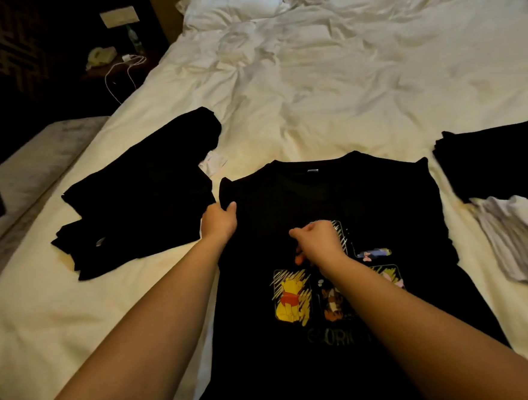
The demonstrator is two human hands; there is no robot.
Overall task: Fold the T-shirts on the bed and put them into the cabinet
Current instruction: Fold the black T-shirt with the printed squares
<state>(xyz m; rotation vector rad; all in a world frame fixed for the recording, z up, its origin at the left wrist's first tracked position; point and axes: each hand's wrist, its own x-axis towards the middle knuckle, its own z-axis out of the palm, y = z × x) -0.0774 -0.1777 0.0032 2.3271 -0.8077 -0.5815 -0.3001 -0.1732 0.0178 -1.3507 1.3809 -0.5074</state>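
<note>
Under both hands, on white bed (328, 108): black T-shirt (381, 198) with cartoon print, spread flat, front up, collar away. Left hand (219, 221) gripped the folded-in sleeve edge, thumb and fingers curled round cloth. Right hand (317, 243) pinched fabric at chest, fingers bunched. Left of left hand: loose black garments (143, 192). Right of right hand: folded black stack (500, 161), grey-white cloth (516, 244) just beside. Far beyond the left hand: phone (101, 55), charger cable (119, 75) on nightstand.
</note>
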